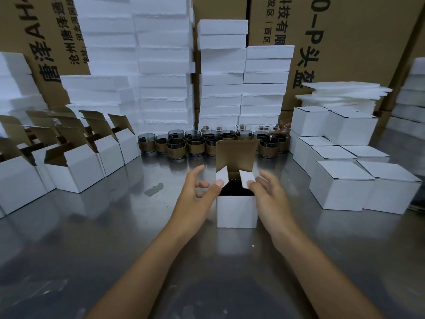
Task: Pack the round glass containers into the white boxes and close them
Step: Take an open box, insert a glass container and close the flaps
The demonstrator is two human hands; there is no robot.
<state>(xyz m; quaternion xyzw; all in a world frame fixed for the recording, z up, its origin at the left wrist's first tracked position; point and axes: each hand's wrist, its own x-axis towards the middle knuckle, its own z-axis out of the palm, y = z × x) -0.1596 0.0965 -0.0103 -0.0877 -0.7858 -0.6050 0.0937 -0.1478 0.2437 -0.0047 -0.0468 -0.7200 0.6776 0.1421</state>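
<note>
Head view: a steel table [92,238], cartons [358,31] and foam stacks [161,65] behind. The open box [236,210] stands mid-table. Left hand [197,192] and right hand [266,192], fingers loose, touch its side flaps. Glasses [197,143] line the back.

You had a shiny metal table [96,238] under everything, with a small dark smudge [154,189] left of centre. Far behind stood tall stacks of white foam blocks [161,65], and brown cartons [358,42] printed with black characters. At far right, thin white foam sheets [342,93] lay piled unevenly.
</note>
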